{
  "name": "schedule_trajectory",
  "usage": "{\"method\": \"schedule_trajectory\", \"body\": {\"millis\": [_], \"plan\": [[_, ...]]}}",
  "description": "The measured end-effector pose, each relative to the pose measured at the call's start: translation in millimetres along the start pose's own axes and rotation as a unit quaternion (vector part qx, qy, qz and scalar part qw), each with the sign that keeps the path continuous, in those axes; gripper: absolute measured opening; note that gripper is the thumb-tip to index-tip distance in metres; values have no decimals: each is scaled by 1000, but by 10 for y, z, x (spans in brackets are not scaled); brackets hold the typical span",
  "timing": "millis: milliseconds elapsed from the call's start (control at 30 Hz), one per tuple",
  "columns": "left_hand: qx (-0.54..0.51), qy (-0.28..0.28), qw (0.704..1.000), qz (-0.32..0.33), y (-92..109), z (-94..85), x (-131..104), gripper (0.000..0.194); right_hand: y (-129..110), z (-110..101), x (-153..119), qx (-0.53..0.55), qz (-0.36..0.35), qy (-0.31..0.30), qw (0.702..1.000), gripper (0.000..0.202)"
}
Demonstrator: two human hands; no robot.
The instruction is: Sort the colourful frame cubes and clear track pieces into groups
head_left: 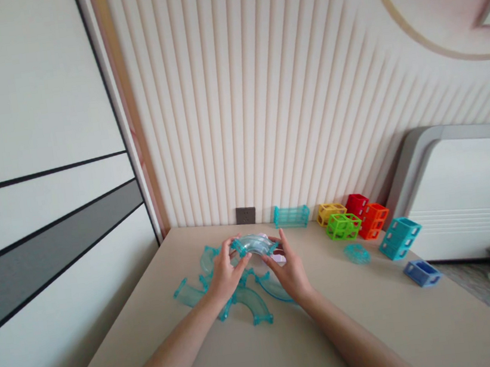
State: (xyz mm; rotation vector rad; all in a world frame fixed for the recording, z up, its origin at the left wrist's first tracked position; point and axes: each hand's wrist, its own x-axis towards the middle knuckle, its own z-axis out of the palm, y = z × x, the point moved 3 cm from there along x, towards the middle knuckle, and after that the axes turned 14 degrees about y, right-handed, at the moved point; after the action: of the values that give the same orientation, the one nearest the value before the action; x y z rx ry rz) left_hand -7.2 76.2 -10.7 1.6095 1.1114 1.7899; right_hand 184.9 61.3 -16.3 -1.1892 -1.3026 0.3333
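A curved translucent teal track piece [255, 244] is held up above the table between both hands. My left hand [227, 270] grips its left end, thumb below and fingers behind. At its right end my right hand [290, 268] has closed on it, with the index finger pointing up. Several more teal track pieces lie below: a curved one [252, 303] under the hands, one at the left [188, 292], one behind my left hand [208, 259], and one partly covered by my right wrist [274, 288]. Something pale lilac [278, 258] shows behind my right fingers, its kind unclear.
Along the wall stands a teal grid-like piece [292, 216]. To the right are yellow [330, 213], green [343, 226], red [357, 205], orange [374, 220], teal [400, 238] and blue [422, 272] open-frame blocks, plus a flat teal piece [356, 253]. A cabinet [57, 262] borders the table's left.
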Motion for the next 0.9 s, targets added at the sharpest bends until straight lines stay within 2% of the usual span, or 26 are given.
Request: {"method": "schedule_trajectory", "body": {"millis": [167,300,400,633,900], "plan": [[0,25,1000,3,27,-8,14,38,89,49,20,89,36,7,995,85],[-10,30,999,2,7,-7,18,38,188,96,24,114,55,4,992,68],[-9,29,1000,3,-10,-6,15,38,191,99,25,102,56,-2,993,58],[-13,28,1000,4,-2,-1,8,39,79,25,31,41,27,10,999,53],[-52,22,998,-42,-71,21,1,43,26,-20,35,-7,-16,9,1000,43]]}}
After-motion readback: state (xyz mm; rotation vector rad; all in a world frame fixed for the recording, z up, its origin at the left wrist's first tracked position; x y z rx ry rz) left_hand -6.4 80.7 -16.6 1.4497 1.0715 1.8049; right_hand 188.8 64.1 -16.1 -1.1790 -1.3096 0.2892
